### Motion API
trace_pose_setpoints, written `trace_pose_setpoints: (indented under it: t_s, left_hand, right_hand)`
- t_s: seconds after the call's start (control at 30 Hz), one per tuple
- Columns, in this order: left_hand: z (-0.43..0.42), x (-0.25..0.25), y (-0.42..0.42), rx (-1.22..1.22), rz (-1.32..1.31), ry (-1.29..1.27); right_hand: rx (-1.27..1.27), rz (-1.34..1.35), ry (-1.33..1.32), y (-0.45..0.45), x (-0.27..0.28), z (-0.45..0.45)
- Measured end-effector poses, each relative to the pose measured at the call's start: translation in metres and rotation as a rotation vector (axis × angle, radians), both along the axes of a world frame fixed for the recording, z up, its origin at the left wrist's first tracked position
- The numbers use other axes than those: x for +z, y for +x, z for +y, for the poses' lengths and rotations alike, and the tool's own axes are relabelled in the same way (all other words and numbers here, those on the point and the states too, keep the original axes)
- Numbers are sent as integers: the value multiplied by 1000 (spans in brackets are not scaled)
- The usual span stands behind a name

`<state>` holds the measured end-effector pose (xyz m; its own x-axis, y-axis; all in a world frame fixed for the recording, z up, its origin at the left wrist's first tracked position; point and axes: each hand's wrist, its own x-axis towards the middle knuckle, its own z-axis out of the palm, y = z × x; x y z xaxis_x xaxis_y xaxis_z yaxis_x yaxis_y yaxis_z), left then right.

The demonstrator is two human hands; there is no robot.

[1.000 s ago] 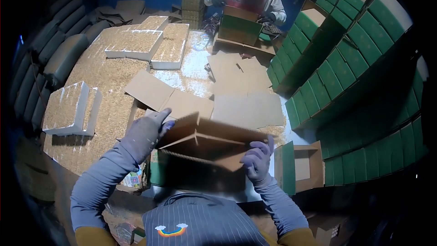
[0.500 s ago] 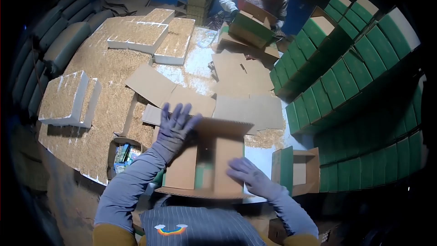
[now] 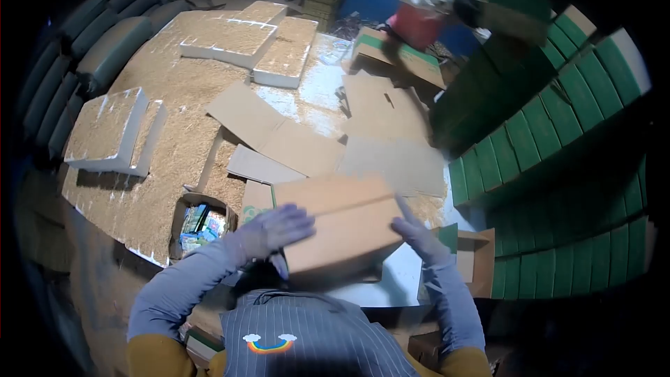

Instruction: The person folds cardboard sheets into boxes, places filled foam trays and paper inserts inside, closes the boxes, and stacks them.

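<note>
A brown cardboard box (image 3: 342,234) is tilted in front of my apron, its flaps folded over on the side facing up. My gloved left hand (image 3: 276,232) holds its left side, thumb low and fingers spread over the cardboard. At the opposite side my gloved right hand (image 3: 422,234) grips the box's right edge, a little blurred by motion. The box's underside is hidden. Just left of it, a small open carton (image 3: 183,213) holds several colourful packets (image 3: 202,227).
Flat cardboard sheets (image 3: 387,164) lie beyond the box. Straw-coloured husk and white-sided blocks (image 3: 230,45) cover the table's left. Rows of green boxes (image 3: 537,139) stand at right, with an open box (image 3: 474,262) nearby. A co-worker (image 3: 422,10) raises a green box (image 3: 516,7) at the back.
The box was lying with its flaps open; now they are folded over, and my hands have it tilted between them. The co-worker has lifted a green box toward the stacks at right.
</note>
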<state>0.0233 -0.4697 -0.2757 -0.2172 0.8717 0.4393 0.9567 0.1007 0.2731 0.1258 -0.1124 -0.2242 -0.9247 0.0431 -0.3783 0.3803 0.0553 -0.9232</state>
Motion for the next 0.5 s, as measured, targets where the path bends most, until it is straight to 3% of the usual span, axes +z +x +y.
trace_pose_setpoints:
  t_s: [0.07, 0.13, 0.2, 0.27, 0.33, 0.43, 0.47, 0.5]
  left_hand:
    - [0, -35, -28, 238, -97, 93]
    - [6, -120, -42, 571, -299, 114]
    - [17, -184, -31, 818, -541, 17]
    - [8, -120, 6, 964, -779, -305]
    - [-24, -75, 44, 977, -736, 218]
    - [-109, -23, 77, 1325, -182, 486]
    - [-147, -55, 84, 1491, -474, 875]
    - [-186, -66, 85, 1769, -331, 903]
  right_hand:
    - [78, 279, -174, -1, 32, 6]
    - [264, 510, 125, -19, 23, 10]
    - [195, 213, 369, -34, -29, 10]
    - [206, 577, 692, -31, -110, 29]
    - [111, 199, 386, -34, -108, 35]
    - [113, 296, 443, -23, -82, 6]
    - [98, 294, 433, -22, -77, -2]
    - [118, 412, 538, -20, -91, 6]
